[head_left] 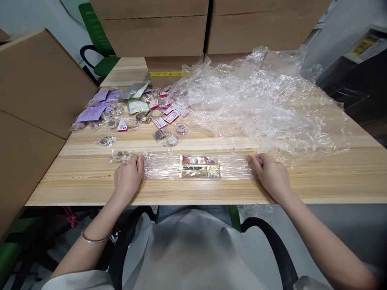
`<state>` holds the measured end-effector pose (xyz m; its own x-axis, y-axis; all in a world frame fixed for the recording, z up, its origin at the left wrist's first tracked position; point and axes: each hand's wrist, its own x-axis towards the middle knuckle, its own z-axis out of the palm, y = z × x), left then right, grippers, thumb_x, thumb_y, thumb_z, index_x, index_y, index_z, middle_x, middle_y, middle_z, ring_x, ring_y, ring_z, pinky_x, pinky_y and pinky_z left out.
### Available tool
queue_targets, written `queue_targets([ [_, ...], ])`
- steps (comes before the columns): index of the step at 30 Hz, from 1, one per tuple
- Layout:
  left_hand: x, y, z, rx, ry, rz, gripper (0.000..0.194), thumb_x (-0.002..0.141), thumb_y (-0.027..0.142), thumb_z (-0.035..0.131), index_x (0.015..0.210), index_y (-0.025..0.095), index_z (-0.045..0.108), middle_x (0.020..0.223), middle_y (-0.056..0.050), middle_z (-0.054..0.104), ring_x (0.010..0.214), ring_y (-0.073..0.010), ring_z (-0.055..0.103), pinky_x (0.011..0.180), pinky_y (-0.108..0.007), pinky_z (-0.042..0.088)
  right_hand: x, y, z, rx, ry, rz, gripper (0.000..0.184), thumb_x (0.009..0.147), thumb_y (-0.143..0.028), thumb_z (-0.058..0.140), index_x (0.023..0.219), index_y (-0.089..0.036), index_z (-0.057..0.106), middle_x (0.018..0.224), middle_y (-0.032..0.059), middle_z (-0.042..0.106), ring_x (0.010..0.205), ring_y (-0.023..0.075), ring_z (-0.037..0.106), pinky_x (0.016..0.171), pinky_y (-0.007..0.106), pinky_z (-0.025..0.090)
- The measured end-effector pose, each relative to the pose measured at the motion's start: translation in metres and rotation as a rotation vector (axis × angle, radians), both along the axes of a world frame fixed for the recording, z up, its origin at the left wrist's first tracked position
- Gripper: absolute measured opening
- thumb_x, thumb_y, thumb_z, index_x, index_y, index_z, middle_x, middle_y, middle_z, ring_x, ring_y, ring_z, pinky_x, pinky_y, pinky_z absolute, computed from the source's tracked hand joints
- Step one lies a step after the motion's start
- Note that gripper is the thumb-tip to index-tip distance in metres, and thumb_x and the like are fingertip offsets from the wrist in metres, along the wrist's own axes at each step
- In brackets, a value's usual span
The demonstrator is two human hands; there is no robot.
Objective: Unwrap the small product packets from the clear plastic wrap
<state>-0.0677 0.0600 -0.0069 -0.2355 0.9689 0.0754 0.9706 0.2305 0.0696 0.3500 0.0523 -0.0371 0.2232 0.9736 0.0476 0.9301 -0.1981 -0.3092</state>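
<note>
A strip of clear plastic film point(161, 165) lies stretched along the front of the wooden table. Around its middle sits a gold snack packet point(200, 174) with a dark red panel, the film wrapped over it. My left hand point(128, 177) is closed in a fist on the film's left end. At the right end, my right hand point(270, 175) pinches the film between bent fingers. Just behind my left hand lies a small clear packet point(119, 156) with brownish contents.
Loose clear plastic film point(256, 96) heaps over the table's right and back. Small sachets, purple packets point(92, 112) and red-and-white cards point(172, 117) are piled at back left. Cardboard boxes point(154, 34) border the back; another box point(36, 88) stands at left.
</note>
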Motion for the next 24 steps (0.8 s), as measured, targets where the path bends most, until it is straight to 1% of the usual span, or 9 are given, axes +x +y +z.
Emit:
queue_targets([
  [4, -0.001, -0.009, 0.001, -0.126, 0.141, -0.012, 0.049, 0.1, 0.047, 0.031, 0.103, 0.014, 0.066, 0.07, -0.013, 0.067, 0.072, -0.0335, 0.067, 0.064, -0.036, 0.043, -0.001, -0.011, 0.005, -0.054, -0.239, -0.047, 0.051, 0.095, -0.061, 0.038, 0.092, -0.018, 0.066, 0.063, 0.0097, 0.063, 0.06, 0.0273, 0.059, 0.057, 0.034, 0.035],
  [6, 0.001, -0.016, 0.0, -0.011, 0.166, -0.051, 0.045, 0.099, 0.043, 0.036, 0.112, 0.01, 0.065, 0.086, -0.018, 0.069, 0.085, -0.0367, 0.068, 0.071, -0.042, 0.048, -0.007, -0.02, 0.011, 0.053, -0.306, -0.049, 0.051, 0.096, -0.056, 0.041, 0.105, -0.012, 0.067, 0.079, 0.0167, 0.068, 0.073, 0.0324, 0.065, 0.063, 0.039, 0.043],
  [8, 0.011, -0.025, -0.003, 0.225, 0.146, -0.13, 0.042, 0.099, 0.032, 0.04, 0.128, 0.006, 0.057, 0.114, -0.026, 0.065, 0.11, -0.0403, 0.063, 0.086, -0.05, 0.049, -0.021, -0.032, 0.018, 0.228, -0.312, -0.012, 0.052, 0.097, -0.048, 0.043, 0.123, -0.007, 0.062, 0.106, 0.0249, 0.068, 0.097, 0.0389, 0.066, 0.078, 0.048, 0.048],
  [9, 0.021, -0.029, -0.004, 0.333, 0.106, -0.222, 0.044, 0.099, 0.027, 0.04, 0.137, 0.007, 0.05, 0.127, -0.027, 0.059, 0.122, -0.0402, 0.057, 0.094, -0.052, 0.047, -0.033, -0.037, 0.021, 0.301, -0.284, 0.044, 0.053, 0.098, -0.043, 0.043, 0.133, -0.006, 0.056, 0.119, 0.0267, 0.064, 0.111, 0.041, 0.062, 0.087, 0.052, 0.047],
  [11, 0.045, -0.036, -0.008, 0.396, -0.019, -0.5, 0.052, 0.1, 0.024, 0.039, 0.151, 0.016, 0.033, 0.146, -0.023, 0.047, 0.141, -0.0354, 0.042, 0.109, -0.052, 0.039, -0.062, -0.044, 0.023, 0.357, -0.189, 0.268, 0.059, 0.101, -0.039, 0.04, 0.152, -0.01, 0.037, 0.142, 0.0235, 0.053, 0.135, 0.0391, 0.047, 0.105, 0.055, 0.04],
  [13, 0.068, -0.039, -0.012, 0.222, -0.12, -0.761, 0.06, 0.103, 0.033, 0.039, 0.158, 0.021, 0.018, 0.159, -0.017, 0.036, 0.15, -0.0309, 0.027, 0.118, -0.05, 0.031, -0.091, -0.046, 0.019, 0.268, -0.097, 0.591, 0.066, 0.103, -0.041, 0.036, 0.16, -0.015, 0.015, 0.157, 0.0156, 0.039, 0.148, 0.0318, 0.031, 0.117, 0.052, 0.031],
  [15, 0.079, -0.037, -0.017, 0.048, -0.153, -0.845, 0.068, 0.103, 0.045, 0.037, 0.16, 0.021, 0.01, 0.164, -0.014, 0.026, 0.153, -0.0295, 0.018, 0.122, -0.049, 0.025, -0.108, -0.044, 0.011, 0.132, -0.045, 0.779, 0.072, 0.104, -0.047, 0.033, 0.162, -0.019, 0.0, 0.164, 0.0103, 0.025, 0.152, 0.0274, 0.02, 0.123, 0.049, 0.025],
  [19, 0.055, -0.033, -0.024, -0.061, -0.134, -0.786, 0.08, 0.098, 0.061, 0.04, 0.161, 0.022, 0.008, 0.166, -0.013, 0.021, 0.153, -0.0307, 0.016, 0.124, -0.052, 0.016, -0.087, -0.042, -0.007, 0.007, -0.042, 0.659, 0.077, 0.103, -0.052, 0.031, 0.161, -0.02, -0.009, 0.166, 0.0099, 0.011, 0.153, 0.0278, 0.012, 0.124, 0.051, 0.022],
  [24, 0.006, -0.039, -0.019, -0.091, -0.114, -0.696, 0.085, 0.094, 0.062, 0.048, 0.161, 0.025, 0.012, 0.167, -0.009, 0.018, 0.153, -0.0304, 0.016, 0.124, -0.051, 0.017, -0.032, -0.05, -0.02, 0.041, -0.085, 0.484, 0.067, 0.105, -0.049, 0.026, 0.162, -0.022, 0.005, 0.165, 0.0076, 0.019, 0.152, 0.0271, 0.016, 0.123, 0.052, 0.023],
])
